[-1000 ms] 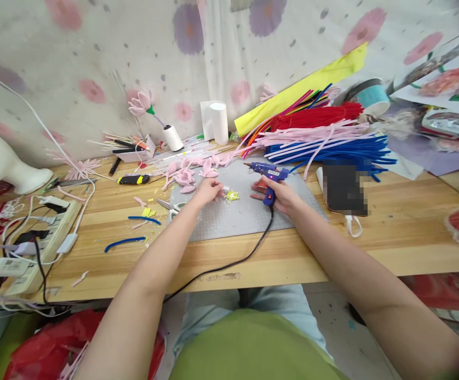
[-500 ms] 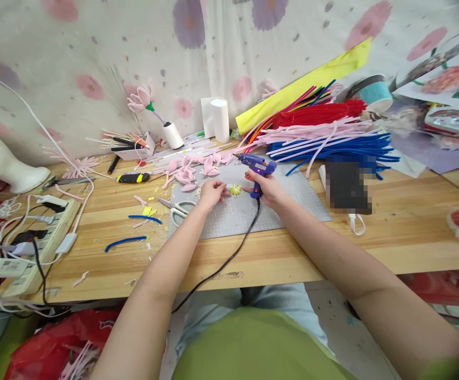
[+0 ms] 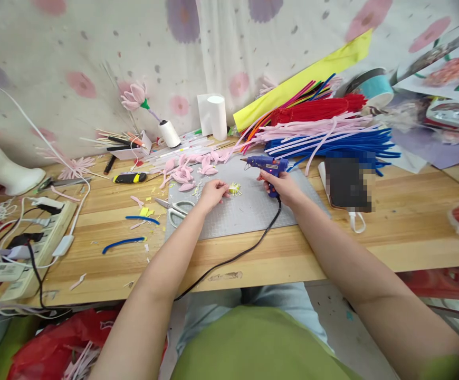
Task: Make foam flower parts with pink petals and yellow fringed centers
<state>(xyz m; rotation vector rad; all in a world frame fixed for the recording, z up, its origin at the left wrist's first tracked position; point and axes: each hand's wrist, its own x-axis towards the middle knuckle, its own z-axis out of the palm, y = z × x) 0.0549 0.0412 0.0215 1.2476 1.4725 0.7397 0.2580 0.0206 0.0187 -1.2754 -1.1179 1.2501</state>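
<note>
One blue glue gun (image 3: 269, 164) points left, long axis nearly crosswise.

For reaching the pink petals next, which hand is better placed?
Probably the left hand: it is nearer the pink petals, though it seems to hold the yellow piece; the right hand grips the glue gun.

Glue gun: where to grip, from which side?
Best by the handle, from the person's right, as the right hand holds the glue gun. The handle drops below the barrel; the nozzle points left, away from that approach. The cord leaves near the handle's foot, so I'd grip above it.
</note>
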